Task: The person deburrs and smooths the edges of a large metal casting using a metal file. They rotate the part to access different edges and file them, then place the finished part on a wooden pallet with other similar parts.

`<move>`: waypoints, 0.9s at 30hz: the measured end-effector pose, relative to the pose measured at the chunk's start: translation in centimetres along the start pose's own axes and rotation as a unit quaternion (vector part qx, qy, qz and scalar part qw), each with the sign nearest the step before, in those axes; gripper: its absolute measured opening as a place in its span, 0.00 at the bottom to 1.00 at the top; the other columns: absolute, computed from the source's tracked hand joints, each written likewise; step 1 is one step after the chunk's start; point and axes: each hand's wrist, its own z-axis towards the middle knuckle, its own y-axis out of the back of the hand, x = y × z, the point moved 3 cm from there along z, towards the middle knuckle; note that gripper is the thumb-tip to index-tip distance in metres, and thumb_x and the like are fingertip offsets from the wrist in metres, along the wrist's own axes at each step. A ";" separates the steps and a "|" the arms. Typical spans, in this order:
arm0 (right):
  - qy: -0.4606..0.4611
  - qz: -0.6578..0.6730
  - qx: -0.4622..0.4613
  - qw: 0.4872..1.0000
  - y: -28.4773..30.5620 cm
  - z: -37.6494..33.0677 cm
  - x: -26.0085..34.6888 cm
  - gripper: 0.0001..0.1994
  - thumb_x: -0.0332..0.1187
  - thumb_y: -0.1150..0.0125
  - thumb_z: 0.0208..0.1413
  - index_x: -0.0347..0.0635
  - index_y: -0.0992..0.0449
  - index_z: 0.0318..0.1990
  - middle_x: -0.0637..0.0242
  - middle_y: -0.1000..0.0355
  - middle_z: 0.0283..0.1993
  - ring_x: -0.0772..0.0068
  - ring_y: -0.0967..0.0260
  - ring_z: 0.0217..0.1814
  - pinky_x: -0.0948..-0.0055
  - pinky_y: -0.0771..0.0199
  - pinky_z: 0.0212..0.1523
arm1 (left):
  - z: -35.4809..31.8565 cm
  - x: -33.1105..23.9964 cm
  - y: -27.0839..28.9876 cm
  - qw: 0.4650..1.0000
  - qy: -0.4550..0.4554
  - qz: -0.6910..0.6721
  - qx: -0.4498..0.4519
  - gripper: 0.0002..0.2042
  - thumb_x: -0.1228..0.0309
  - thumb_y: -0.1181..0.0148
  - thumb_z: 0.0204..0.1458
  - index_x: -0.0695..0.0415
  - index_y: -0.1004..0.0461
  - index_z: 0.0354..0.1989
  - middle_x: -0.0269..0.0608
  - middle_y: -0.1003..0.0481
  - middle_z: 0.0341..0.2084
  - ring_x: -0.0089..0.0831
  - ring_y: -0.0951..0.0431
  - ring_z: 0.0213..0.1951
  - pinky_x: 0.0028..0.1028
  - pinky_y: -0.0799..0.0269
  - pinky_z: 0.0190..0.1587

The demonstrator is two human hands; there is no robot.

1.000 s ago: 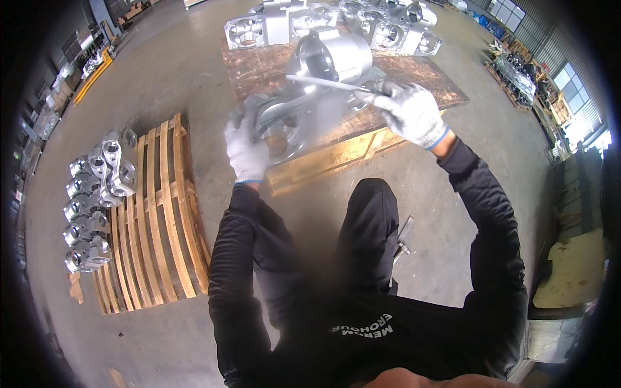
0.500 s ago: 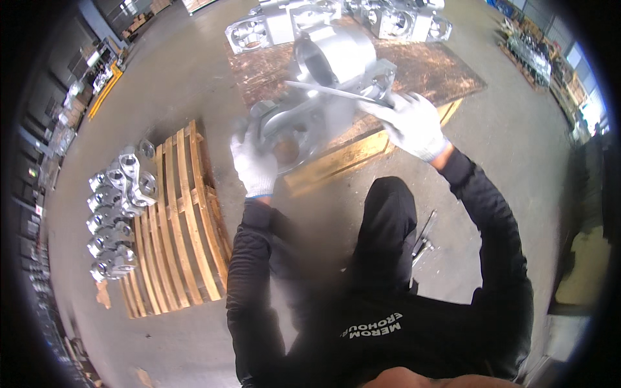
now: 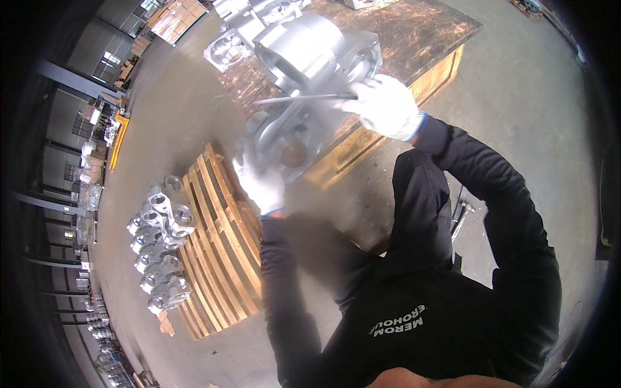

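A large silver metal casting (image 3: 304, 71) with a round flanged opening stands on a dark wooden platform (image 3: 414, 32). My left hand (image 3: 261, 184), in a white glove, grips the lower rim of the round flange. My right hand (image 3: 383, 105), also gloved, is closed on a thin dark metal rod (image 3: 291, 100) that lies across the casting's face and points left. Both dark sleeves reach up from the lower edge.
A light wooden pallet (image 3: 220, 246) lies on the concrete floor at left, with a row of several small silver castings (image 3: 158, 249) along its far side. More silver castings (image 3: 226, 45) sit behind the platform. A metal tool (image 3: 460, 216) lies on the floor at right.
The view has swung, so the casting and both hands sit higher and nearer. My right hand still holds the rod across the casting; my left hand stays on the flange rim.
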 end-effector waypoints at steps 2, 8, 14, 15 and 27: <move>-0.022 -0.026 -0.073 0.997 0.0 -1.2 0.0 0.37 0.35 0.38 0.52 0.68 0.32 0.74 0.67 0.25 0.54 0.69 0.27 0.44 0.66 0.28 0.47 | 0.0 -1.6 0.0 0.977 -0.100 0.186 -0.011 0.31 0.86 0.44 0.47 0.53 0.23 0.63 0.51 0.26 0.49 0.50 0.22 0.52 0.40 0.26 0.56; -0.043 0.043 0.001 0.998 -4.2 -1.4 2.2 0.34 0.34 0.36 0.54 0.69 0.30 0.71 0.66 0.25 0.48 0.64 0.26 0.38 0.65 0.24 0.44 | 0.4 -3.0 -0.5 0.970 0.129 -0.204 0.036 0.19 0.70 0.45 0.61 0.53 0.24 0.61 0.45 0.28 0.55 0.42 0.25 0.57 0.40 0.23 0.53; -0.179 0.351 -0.084 0.915 -6.2 -2.9 4.2 0.25 0.24 0.37 0.60 0.50 0.23 0.65 0.56 0.20 0.39 0.55 0.20 0.32 0.64 0.18 0.35 | 0.3 -2.3 0.1 0.991 0.074 -0.109 -0.028 0.28 0.85 0.46 0.50 0.57 0.24 0.63 0.52 0.26 0.48 0.48 0.22 0.51 0.39 0.26 0.55; -0.203 0.386 -0.081 0.896 -6.4 -2.7 4.7 0.23 0.25 0.37 0.62 0.49 0.23 0.65 0.54 0.18 0.42 0.53 0.18 0.34 0.64 0.18 0.37 | 0.2 -1.5 -0.1 0.970 0.152 -0.187 -0.023 0.28 0.85 0.46 0.50 0.57 0.24 0.63 0.53 0.26 0.48 0.49 0.22 0.51 0.39 0.26 0.55; -0.320 0.383 -0.077 0.863 -3.9 1.3 10.1 0.17 0.29 0.38 0.65 0.47 0.21 0.60 0.47 0.19 0.43 0.46 0.18 0.42 0.61 0.17 0.40 | -0.8 -2.0 -0.1 0.977 -0.153 0.144 -0.039 0.31 0.88 0.45 0.46 0.56 0.25 0.63 0.52 0.25 0.48 0.49 0.23 0.53 0.41 0.26 0.56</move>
